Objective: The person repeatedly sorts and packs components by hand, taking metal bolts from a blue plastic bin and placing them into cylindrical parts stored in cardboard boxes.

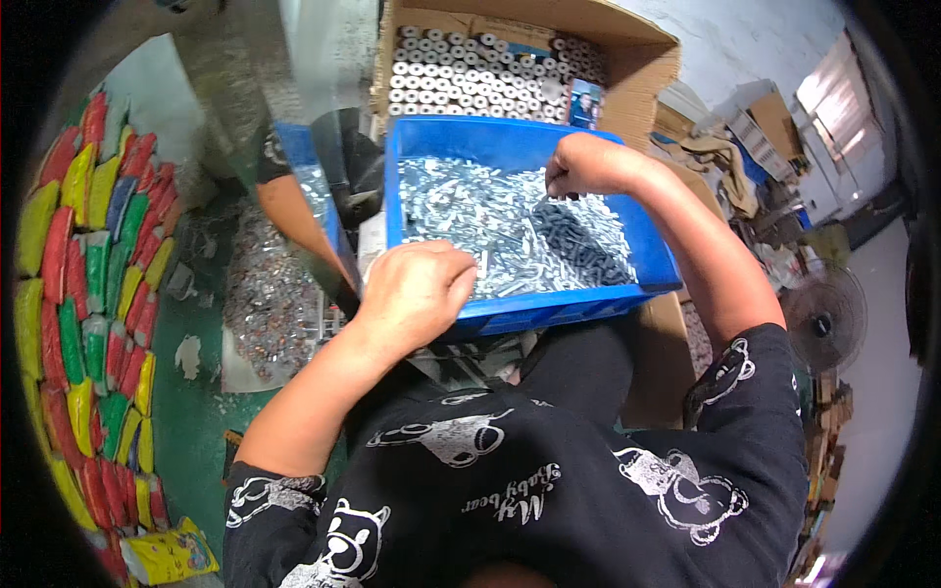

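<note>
A blue plastic bin (534, 312) lies before me, spread with small silvery metal pieces (461, 211). Toward its right side sits a heap of dark grey small pieces (578, 245). My left hand (420, 289) rests over the bin's near left edge, its fingers curled in and the thumb against them; what they hold, if anything, is hidden. Above the far right part of the pieces, my right hand (586, 165) is closed in a pinch, fingertips pointing down. Anything between those fingertips is too small to make out.
Behind the bin stands a cardboard box (637, 49) with rows of white rolls (461, 73). Left of the bin is a reflective upright panel (338, 147). Small mixed pieces (270, 304) cover a sheet on the floor. Colourful packets (93, 265) are stacked far left; a fan (823, 318) stands right.
</note>
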A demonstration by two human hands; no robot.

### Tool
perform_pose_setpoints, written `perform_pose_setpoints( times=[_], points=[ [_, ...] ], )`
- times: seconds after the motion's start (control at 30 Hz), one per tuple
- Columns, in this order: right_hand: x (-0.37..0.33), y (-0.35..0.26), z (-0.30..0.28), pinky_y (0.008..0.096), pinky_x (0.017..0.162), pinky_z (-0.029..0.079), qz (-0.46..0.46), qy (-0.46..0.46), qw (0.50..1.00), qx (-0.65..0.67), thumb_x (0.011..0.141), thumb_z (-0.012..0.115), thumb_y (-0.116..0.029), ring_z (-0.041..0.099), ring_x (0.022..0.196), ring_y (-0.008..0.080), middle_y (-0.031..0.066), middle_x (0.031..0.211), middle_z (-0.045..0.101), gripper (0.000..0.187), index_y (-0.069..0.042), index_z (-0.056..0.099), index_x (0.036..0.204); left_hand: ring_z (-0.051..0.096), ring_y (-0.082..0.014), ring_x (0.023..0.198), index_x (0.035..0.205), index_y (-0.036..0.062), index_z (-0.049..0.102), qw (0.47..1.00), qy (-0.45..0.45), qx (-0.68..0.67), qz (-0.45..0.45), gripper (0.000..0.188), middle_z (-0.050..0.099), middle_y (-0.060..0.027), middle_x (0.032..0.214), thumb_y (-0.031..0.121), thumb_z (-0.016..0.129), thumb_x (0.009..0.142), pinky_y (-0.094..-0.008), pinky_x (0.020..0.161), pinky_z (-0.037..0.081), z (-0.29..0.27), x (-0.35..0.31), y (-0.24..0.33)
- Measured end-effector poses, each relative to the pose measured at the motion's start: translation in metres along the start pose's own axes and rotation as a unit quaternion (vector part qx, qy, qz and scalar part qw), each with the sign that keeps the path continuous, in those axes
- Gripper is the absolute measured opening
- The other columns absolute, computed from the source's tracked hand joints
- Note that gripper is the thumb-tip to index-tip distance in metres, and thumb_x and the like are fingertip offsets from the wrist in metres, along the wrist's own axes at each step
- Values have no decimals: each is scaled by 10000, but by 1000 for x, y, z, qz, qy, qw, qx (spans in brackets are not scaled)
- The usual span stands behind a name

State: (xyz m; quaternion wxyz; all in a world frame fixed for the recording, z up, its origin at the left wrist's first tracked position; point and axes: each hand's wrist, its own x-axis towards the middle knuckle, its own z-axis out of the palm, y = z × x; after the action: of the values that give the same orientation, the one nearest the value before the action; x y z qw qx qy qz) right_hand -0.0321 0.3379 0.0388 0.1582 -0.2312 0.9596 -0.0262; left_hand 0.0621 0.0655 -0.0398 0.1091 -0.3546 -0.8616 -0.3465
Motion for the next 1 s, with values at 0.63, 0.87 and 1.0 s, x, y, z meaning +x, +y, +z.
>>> perform_pose_setpoints(
  times=[0.63,0.87,1.0],
  points=[
    [77,-47,2,281,657,544,-140,265,870,393,861,584,-125,687,674,152,134,856,700,271,14,649,1085,636,-311,781,856,41,685,994,-89,53,18,164,655,-133,808,189,622,820,-403,710,509,0,11,2],
    [-127,109,66,260,593,515,130,365,863,324,913,526,-104,596,620,107,70,828,670,240,32,637,1078,516,-320,1111,1204,114,569,942,-279,113,152,566,555,-136,1175,156,763,674,-410,922,434,-6,54,13],
    [-255,196,143,280,541,497,324,414,799,292,895,549,-138,585,563,122,63,797,669,229,13,660,1028,354,-333,1306,1323,193,482,880,-293,261,269,521,427,-122,1381,124,599,820,-512,1064,292,25,73,24]
  ],
)
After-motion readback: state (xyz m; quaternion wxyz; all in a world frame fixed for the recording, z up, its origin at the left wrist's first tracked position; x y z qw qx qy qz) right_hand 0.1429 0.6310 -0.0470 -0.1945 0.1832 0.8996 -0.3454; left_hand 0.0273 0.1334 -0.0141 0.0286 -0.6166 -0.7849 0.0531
